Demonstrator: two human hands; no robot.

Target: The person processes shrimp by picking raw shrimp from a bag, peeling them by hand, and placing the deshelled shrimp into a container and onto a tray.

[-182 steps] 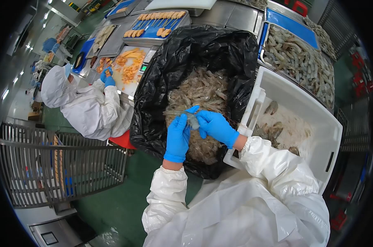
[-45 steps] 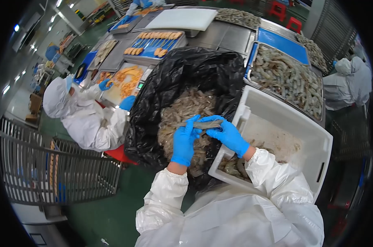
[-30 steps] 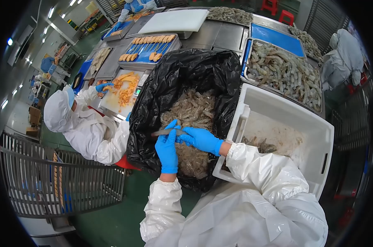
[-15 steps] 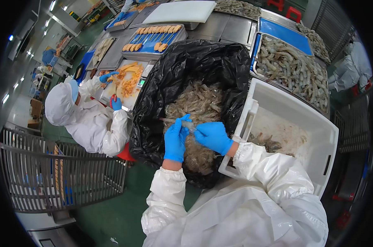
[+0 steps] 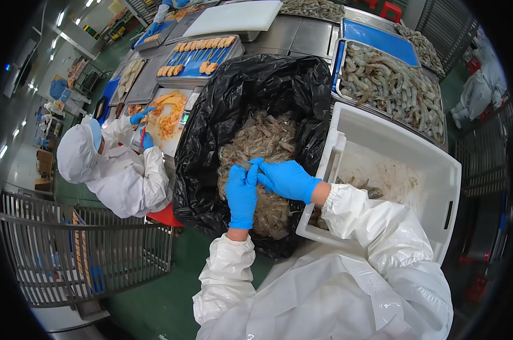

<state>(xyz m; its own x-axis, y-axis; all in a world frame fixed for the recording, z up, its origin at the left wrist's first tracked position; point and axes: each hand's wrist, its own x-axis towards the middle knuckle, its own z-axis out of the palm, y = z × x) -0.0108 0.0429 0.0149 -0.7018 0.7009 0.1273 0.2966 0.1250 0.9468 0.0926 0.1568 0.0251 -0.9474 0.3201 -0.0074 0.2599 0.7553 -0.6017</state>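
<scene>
My left hand (image 5: 242,195), in a blue glove, is closed with its fingers bent over a shrimp that they now almost wholly cover. Against its fingertips my right hand (image 5: 290,179), gloved in blue too, pinches at the same shrimp. Both hands are over a heap of shrimp shells and heads (image 5: 262,139), which lies inside a black plastic bag (image 5: 202,127) spread open like a bin liner. Close to my right forearm stands a white plastic tub (image 5: 401,122) with a few shrimp (image 5: 370,188) on its floor.
Whole shrimp (image 5: 389,85) fill a tray beyond the tub. At the left, a co-worker (image 5: 120,170) in white holds a red-handled tool over orange pieces on a board (image 5: 169,144). Skewered pieces lie on a blue tray (image 5: 189,69). A metal rack (image 5: 86,249) stands lower left.
My right hand has shifted left, its fingertips meeting my left hand's. The shrimp that showed between them is now mostly covered. The whole view has shifted slightly.
</scene>
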